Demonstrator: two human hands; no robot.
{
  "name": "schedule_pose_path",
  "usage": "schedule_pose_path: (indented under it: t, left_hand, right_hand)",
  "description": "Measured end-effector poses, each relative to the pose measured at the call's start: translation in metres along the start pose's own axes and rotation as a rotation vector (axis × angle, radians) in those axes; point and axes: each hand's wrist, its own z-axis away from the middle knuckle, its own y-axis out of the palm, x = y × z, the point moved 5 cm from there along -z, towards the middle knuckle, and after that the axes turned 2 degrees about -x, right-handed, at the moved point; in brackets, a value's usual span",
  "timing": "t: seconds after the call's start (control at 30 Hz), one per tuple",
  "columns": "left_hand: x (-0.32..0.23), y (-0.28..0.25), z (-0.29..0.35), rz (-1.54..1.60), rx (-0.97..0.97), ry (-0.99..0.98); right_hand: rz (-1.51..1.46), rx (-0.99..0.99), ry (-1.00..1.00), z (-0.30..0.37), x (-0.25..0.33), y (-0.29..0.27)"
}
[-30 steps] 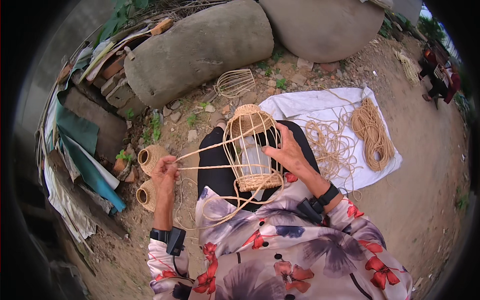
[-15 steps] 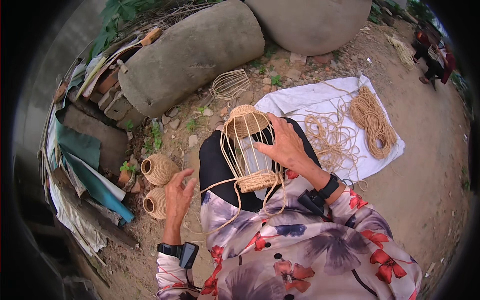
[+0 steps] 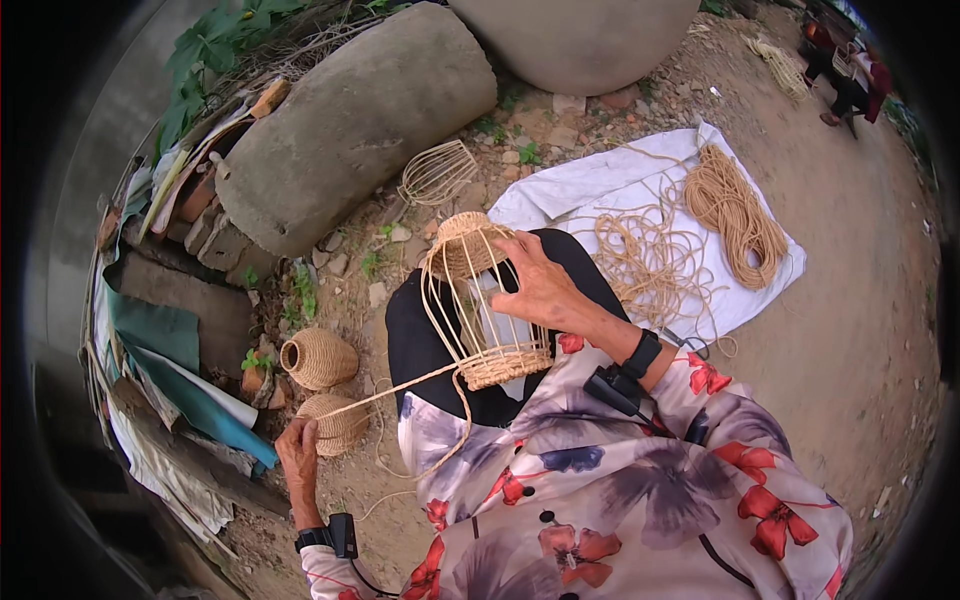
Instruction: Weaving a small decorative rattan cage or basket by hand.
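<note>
A half-woven basket (image 3: pixel 508 368) stands on my lap. Tan cord is woven at its far neck and near base, with bare ribs between. My right hand (image 3: pixel 545 287) holds its right side, fingers over the ribs near the neck and thumb across the ribs lower down. From the base, a cord (image 3: pixel 395 387) runs taut to the left. Its far end is pinched in my left hand (image 3: pixel 297 450), held low and out to the side. Beside that hand, two finished round woven pots (image 3: pixel 320 359) lie on the ground, the nearer one partly behind the cord.
A white sheet (image 3: pixel 560 190) on the right bears loose cord (image 3: pixel 640 260) and a coiled bundle (image 3: pixel 737 215). Beyond my knees lie a bare rib frame (image 3: pixel 438 173) and a stone cylinder (image 3: pixel 355 130). Boards and cloth (image 3: pixel 155 330) are piled left. Another person (image 3: pixel 845 75) sits far right.
My left hand, open before, has closed on the cord and moved down and left, drawing the cord straight. The loop below the basket's base has gone. My right hand stays on the basket.
</note>
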Motion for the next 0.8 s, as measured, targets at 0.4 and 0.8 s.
schedule_pose_path:
  t: [0.4,0.8]
  left_hand:
    - [0.037,0.016,0.038,0.066,0.020,-0.225]
    - [-0.227,0.076,0.015,0.028,0.004,0.663]
  right_hand:
    - [0.045,-0.004,0.043,0.003,0.004,0.001]
    - [-0.001,-0.104,0.043,0.001,-0.001,-0.001]
